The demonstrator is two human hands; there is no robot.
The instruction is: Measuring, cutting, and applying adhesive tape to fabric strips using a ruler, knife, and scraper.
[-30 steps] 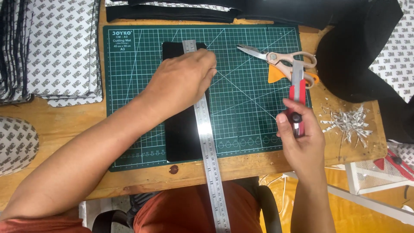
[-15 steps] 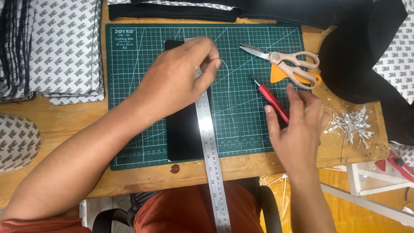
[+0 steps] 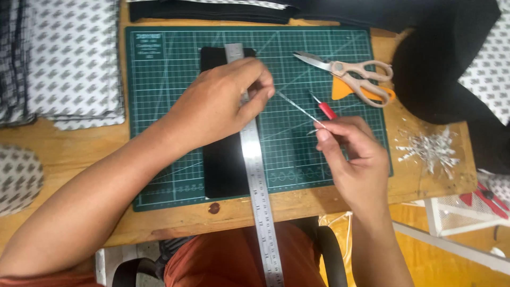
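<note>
A green cutting mat (image 3: 159, 159) lies on the wooden table with a black rectangular piece (image 3: 226, 170) on it. A steel ruler (image 3: 257, 180) runs along the piece's right edge and past the table's front. My left hand (image 3: 223, 103) rests over the ruler and the black piece, its fingertips pinching one end of a thin pale strip (image 3: 297, 109). My right hand (image 3: 353, 159) pinches the strip's other end, so the strip is stretched slantwise between both hands. A red-handled cutter (image 3: 325, 109) lies on the mat just behind my right fingers.
Beige-handled scissors (image 3: 350, 72) lie on the mat's upper right over an orange piece (image 3: 340, 87). Pale offcuts (image 3: 430, 149) are heaped right of the mat. Patterned fabric stacks (image 3: 74, 58) sit at left, black fabric (image 3: 441, 69) at upper right, a white wire basket (image 3: 457, 212) at lower right.
My right hand laid the red cutter on the mat and took one end of the thin strip. My left fingers lifted the strip's other end from beside the ruler.
</note>
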